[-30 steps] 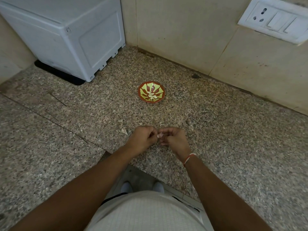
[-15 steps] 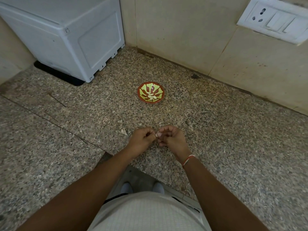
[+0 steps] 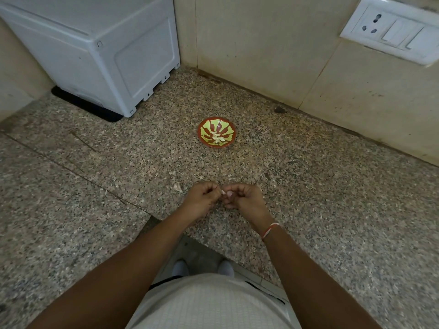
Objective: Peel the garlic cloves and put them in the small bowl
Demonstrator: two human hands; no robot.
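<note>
While the clove (image 3: 223, 192) is pinched between the two hands just above the bench (image 3: 308, 186), the bowl (image 3: 216, 132) stands well apart from them, straight ahead toward the wall and a little left of the gap between the hands. Both hands lie about equally near it, so either could carry the clove forward. Only a small pale tip of the clove is seen between the fingertips; its long axis cannot be told, since most of it is hidden.

On the left hand (image 3: 202, 198) the fingers (image 3: 209, 187) are curled tight, thumb and forefinger closed on the clove's left end. On the right hand (image 3: 244, 200) the fingers (image 3: 237, 188) are likewise curled — narrow, with the thumbnail set against the clove from the right. Neither hand touches the bowl. Peeling is judged to be under way, not finished.

In the bowl several pale peeled cloves (image 3: 218, 138) are already heaped near the middle. A scrap of skin (image 3: 177, 186) lies on the bench just left of the left hand. The coming move — once the skin is off — is judged to be a short reach forward to drop the clove over the near rim.
</note>
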